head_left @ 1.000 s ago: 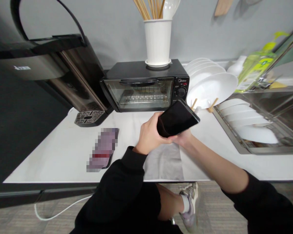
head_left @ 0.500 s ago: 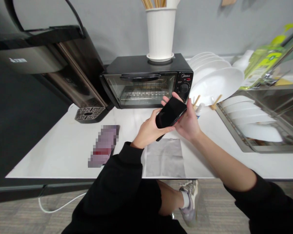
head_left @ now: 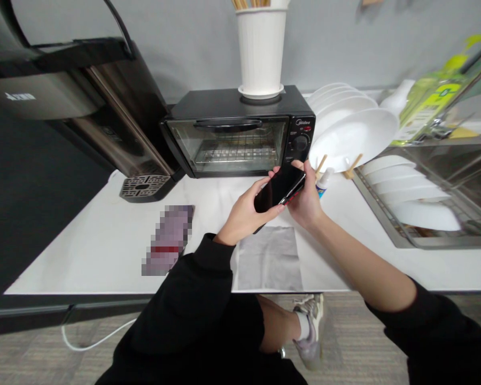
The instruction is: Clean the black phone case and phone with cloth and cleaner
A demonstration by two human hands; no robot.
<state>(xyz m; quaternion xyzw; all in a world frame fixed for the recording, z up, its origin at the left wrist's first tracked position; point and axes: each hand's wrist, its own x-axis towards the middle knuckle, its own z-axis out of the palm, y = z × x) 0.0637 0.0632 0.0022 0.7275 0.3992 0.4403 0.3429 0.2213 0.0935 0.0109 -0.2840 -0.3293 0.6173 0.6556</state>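
A black smartphone (head_left: 278, 188) lies tilted across both hands above the counter, its dark screen facing up. My left hand (head_left: 244, 213) is closed on its lower left end, thumb along the near edge. My right hand (head_left: 308, 203) wraps the right end from beneath, with fingertips showing past the far edge. A thin red line shows along the phone's near side; whether it is a case I cannot tell. Below the hands a grey cloth (head_left: 269, 259) is spread flat at the counter's front edge. A small white-capped bottle (head_left: 324, 184) stands just behind my right hand, partly hidden.
To the left lies a pixelated purple flat object (head_left: 169, 235). Behind are a toaster oven (head_left: 240, 109) bearing a white cup (head_left: 261, 53), and a drink dispenser (head_left: 144, 187). White plates (head_left: 355, 136) stand in a wooden rack beside the sink (head_left: 409, 240); a green soap bottle (head_left: 433, 104) is farther back.
My right hand's fingers have curled in around the phone, and the phone has tipped slightly, showing more of its near edge. The view has shifted a little.
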